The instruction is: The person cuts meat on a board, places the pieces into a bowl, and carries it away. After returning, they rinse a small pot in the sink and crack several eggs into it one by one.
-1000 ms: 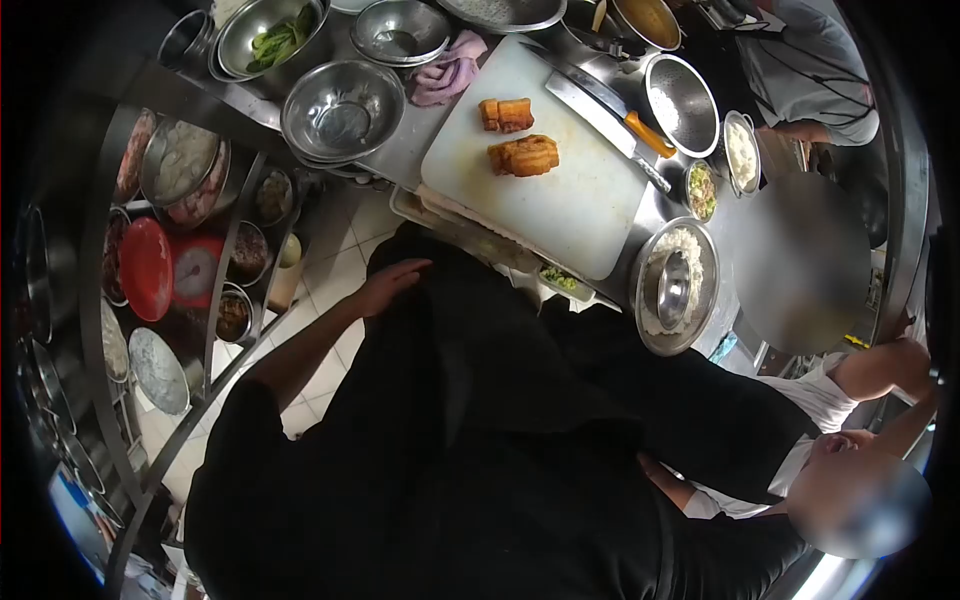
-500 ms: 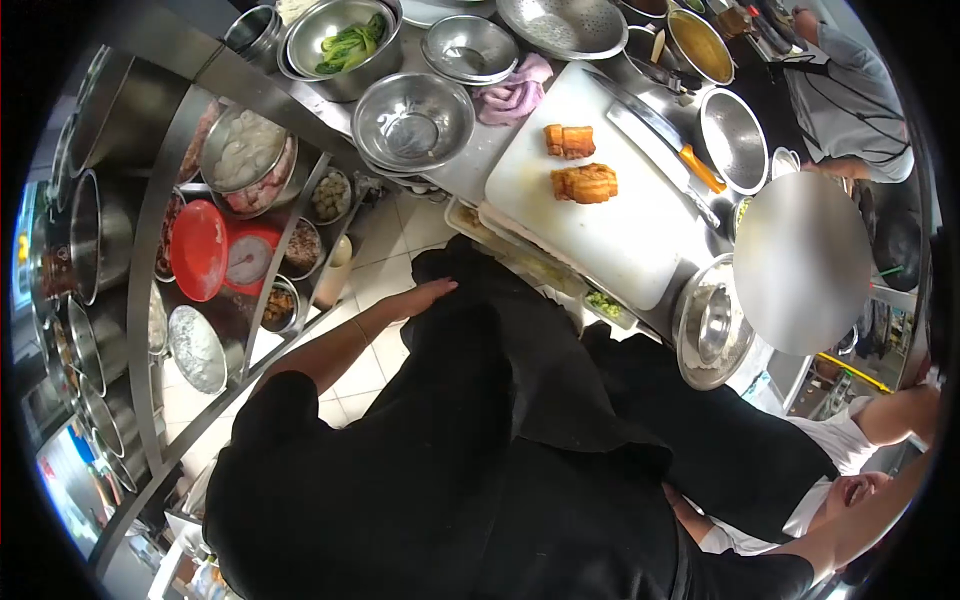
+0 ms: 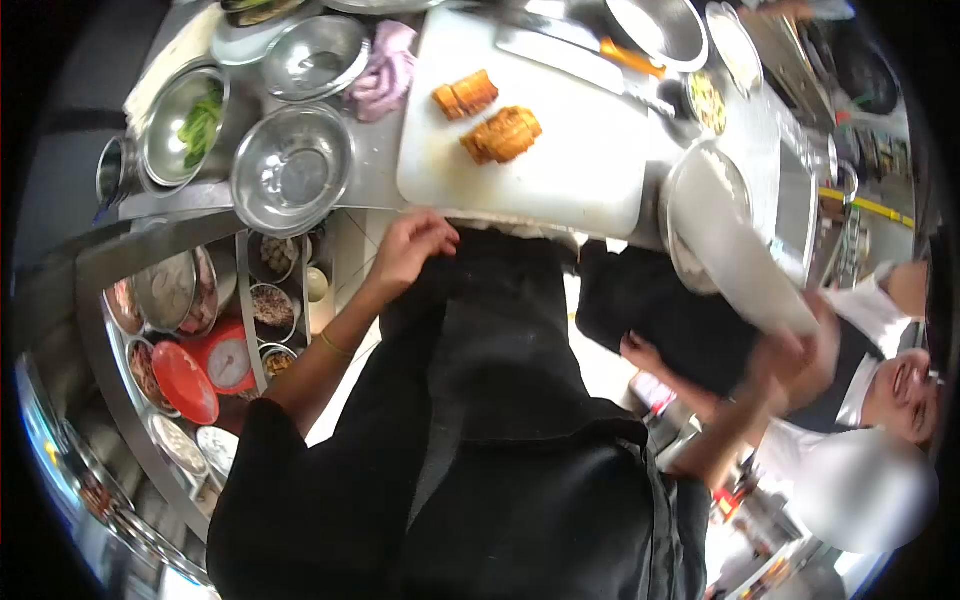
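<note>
The right hand (image 3: pixel 792 362), blurred by motion, held a pale flat thing (image 3: pixel 742 258) by its lower end; the thing was too smeared to identify. The left hand (image 3: pixel 413 246) was unoccupied, its fingers loosely curled, just beside the near edge of the white cutting board (image 3: pixel 590 180). In the earlier frame the left hand lay over the dark apron (image 3: pixel 500 340) with fingers straighter, and the right hand was out of sight. The view had also shifted. Two browned pieces of food, a smaller piece (image 3: pixel 465 95) and a larger piece (image 3: pixel 502 136), still sat close together on the board, just as before. Beyond them, a broad-bladed knife (image 3: pixel 565 58) and a knife with an orange handle (image 3: pixel 632 58) lay toward the board's far right corner. The pale flat thing hid part of a large bowl (image 3: pixel 671 235) with white contents, right of the board. Left of the board, a pink cloth (image 3: pixel 384 72) lay bunched on the steel bench (image 3: pixel 372 165), near two metal bowls (image 3: pixel 293 170) and a pot (image 3: pixel 158 140) of leafy greens. Another person (image 3: pixel 680 305) stood close on the right, one hand (image 3: pixel 641 352) low; the right forearm crossed in front of that person.
</note>
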`<state>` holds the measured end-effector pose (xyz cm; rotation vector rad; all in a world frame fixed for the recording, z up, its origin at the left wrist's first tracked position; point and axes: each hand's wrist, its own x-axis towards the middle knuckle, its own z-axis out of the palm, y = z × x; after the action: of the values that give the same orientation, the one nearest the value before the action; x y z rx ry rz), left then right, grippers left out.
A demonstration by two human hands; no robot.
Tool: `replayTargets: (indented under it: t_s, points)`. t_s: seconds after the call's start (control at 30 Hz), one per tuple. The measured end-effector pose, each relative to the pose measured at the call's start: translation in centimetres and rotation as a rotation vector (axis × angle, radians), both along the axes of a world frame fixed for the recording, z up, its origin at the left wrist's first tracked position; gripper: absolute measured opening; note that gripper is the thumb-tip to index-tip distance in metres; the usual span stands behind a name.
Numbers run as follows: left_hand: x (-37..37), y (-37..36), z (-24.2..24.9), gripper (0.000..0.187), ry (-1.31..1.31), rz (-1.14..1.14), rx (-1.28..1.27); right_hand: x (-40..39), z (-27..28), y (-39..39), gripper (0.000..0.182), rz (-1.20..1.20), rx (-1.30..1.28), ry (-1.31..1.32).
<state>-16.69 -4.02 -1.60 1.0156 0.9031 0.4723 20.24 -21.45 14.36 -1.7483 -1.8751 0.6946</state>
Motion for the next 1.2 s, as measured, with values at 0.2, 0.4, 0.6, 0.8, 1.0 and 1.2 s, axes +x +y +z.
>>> replayTargets:
  t_s: [0.2,0.4,0.6,0.8,1.0,1.2]
  points:
    - [2.2,3.5,2.0,0.011,-0.041,0.153,0.112,-4.8,-11.2,14.4,0.013,-0.163,0.4,-0.555]
    - [3.9,3.4,0.4,0.019,0.087,0.274,0.229,-4.0,-16.5,15.3,0.025,-0.414,0.321,-0.455]
    - [8.1,3.9,-0.4,0.027,0.124,0.484,0.193,-4.9,-12.8,25.8,0.043,0.166,-0.329,0.49]
    - [10.2,5.1,-1.1,0.028,0.173,0.628,0.218,-5.3,-14.3,29.2,0.044,0.333,-0.532,0.545]
    - [10.0,5.9,1.8,0.028,0.198,0.705,0.341,-5.9,-14.3,29.8,0.042,0.257,-0.433,0.694]
    - [8.0,11.5,0.1,0.038,0.343,0.646,0.353,-7.7,-14.7,34.3,0.043,0.195,-0.42,0.758]
